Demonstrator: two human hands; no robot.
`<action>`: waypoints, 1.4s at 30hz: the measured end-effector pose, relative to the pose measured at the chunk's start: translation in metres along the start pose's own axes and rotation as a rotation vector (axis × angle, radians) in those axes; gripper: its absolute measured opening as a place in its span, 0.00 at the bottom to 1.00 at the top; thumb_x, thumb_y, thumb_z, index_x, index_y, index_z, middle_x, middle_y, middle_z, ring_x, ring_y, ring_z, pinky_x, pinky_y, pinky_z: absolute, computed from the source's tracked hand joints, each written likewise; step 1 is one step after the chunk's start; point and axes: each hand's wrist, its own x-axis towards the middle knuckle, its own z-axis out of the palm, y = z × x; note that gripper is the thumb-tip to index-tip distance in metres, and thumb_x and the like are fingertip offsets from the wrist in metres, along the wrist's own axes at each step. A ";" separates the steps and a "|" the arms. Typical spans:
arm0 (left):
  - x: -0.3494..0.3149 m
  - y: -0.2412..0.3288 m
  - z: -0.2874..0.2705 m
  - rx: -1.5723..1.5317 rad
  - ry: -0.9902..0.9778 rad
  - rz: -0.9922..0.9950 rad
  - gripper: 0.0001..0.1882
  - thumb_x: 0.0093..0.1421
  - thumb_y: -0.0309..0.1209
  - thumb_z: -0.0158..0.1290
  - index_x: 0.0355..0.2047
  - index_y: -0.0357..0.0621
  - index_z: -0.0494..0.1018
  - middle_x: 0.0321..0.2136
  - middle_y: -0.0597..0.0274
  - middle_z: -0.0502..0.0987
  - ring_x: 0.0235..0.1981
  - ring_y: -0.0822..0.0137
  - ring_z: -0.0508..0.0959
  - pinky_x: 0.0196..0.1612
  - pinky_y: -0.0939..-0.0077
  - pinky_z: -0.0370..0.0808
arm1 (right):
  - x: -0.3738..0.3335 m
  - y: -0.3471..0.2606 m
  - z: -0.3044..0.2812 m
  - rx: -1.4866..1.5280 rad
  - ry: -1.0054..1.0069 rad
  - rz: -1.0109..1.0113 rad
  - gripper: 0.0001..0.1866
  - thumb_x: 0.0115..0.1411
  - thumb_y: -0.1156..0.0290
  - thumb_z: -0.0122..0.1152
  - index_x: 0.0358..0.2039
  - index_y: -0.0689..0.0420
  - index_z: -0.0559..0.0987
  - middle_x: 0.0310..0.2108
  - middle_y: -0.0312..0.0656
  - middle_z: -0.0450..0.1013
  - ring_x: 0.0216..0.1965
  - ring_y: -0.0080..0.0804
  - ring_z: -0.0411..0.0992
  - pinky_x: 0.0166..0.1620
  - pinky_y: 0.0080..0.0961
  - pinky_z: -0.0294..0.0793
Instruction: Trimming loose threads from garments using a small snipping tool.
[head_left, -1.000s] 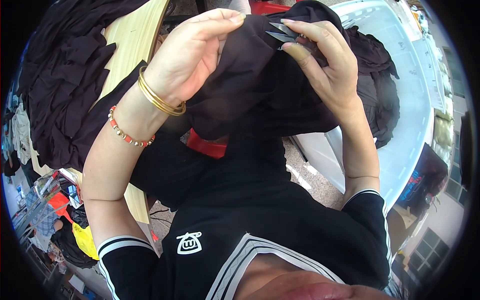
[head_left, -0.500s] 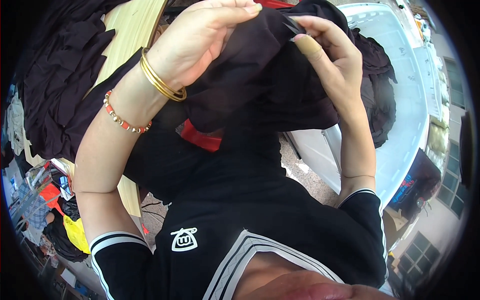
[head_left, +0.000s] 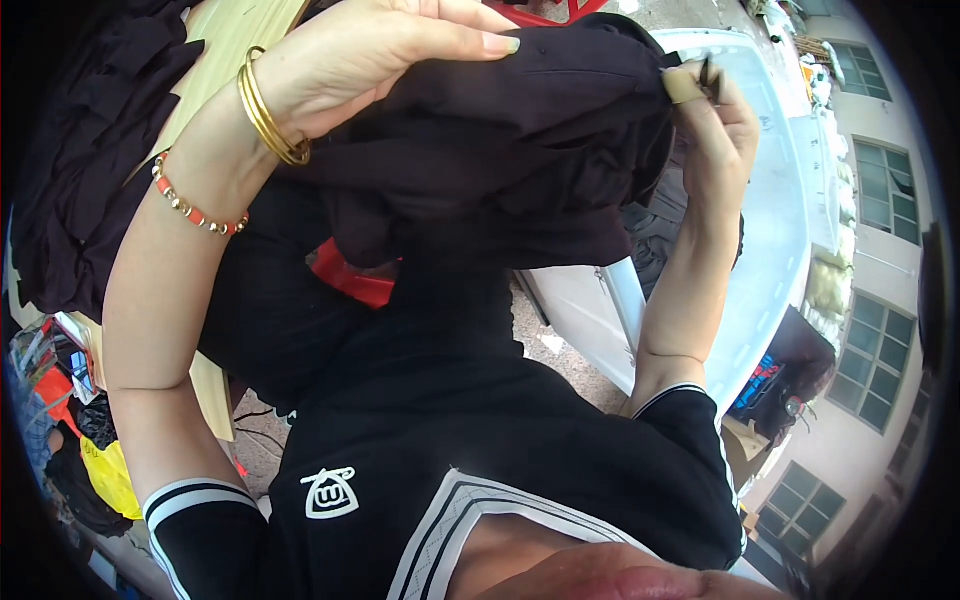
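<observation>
A dark purplish-black garment (head_left: 500,130) hangs in folds in front of my chest. My left hand (head_left: 400,50) pinches its upper edge between thumb and fingers; the fingertips are partly past the top of the picture. At the garment's right end is my right hand (head_left: 715,125), its fingers closed round small dark thread snips (head_left: 710,75), mostly hidden in the grip. A tan wrap (head_left: 682,86) covers the right thumb's tip, which lies against the cloth's edge.
More dark cloth (head_left: 90,170) is heaped on a pale wooden board (head_left: 235,50) at left. A large whitish plastic tub (head_left: 780,190) with dark cloth inside stands at right. Something red (head_left: 350,275) shows below the garment. Bags, including a yellow one (head_left: 110,475), lie lower left.
My hands have moved apart: the right one out to the right, the left one slightly left. The garment's upper edge is now stretched between them, and the snips' blades show less.
</observation>
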 end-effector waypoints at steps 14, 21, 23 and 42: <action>0.001 0.004 0.017 -0.188 -0.039 -0.091 0.09 0.64 0.27 0.53 0.41 0.35 0.77 0.36 0.68 0.78 0.37 0.80 0.75 0.44 0.88 0.70 | -0.003 -0.014 0.038 -0.586 -0.193 -0.471 0.19 0.48 0.77 0.72 0.43 0.55 0.83 0.28 0.36 0.71 0.27 0.23 0.69 0.31 0.17 0.70; 0.003 0.003 0.017 -0.298 -0.012 -0.097 0.08 0.64 0.25 0.53 0.41 0.34 0.78 0.37 0.67 0.79 0.38 0.79 0.76 0.45 0.88 0.71 | -0.011 -0.043 0.034 -0.506 -0.179 -0.664 0.22 0.41 0.76 0.75 0.41 0.59 0.84 0.28 0.38 0.72 0.24 0.22 0.68 0.26 0.15 0.66; 0.000 0.002 0.013 -0.299 0.027 -0.051 0.08 0.64 0.24 0.53 0.41 0.34 0.77 0.37 0.67 0.79 0.38 0.79 0.76 0.46 0.88 0.71 | -0.012 -0.040 0.043 -0.506 -0.191 -0.687 0.24 0.39 0.77 0.75 0.42 0.59 0.84 0.26 0.38 0.71 0.24 0.22 0.67 0.25 0.16 0.65; 0.001 0.000 0.020 -0.061 -0.071 -0.006 0.09 0.65 0.27 0.51 0.41 0.34 0.77 0.33 0.72 0.77 0.34 0.83 0.72 0.39 0.90 0.69 | -0.007 -0.013 0.043 -0.608 -0.209 -0.486 0.17 0.48 0.74 0.72 0.42 0.53 0.84 0.24 0.35 0.69 0.25 0.22 0.68 0.27 0.18 0.66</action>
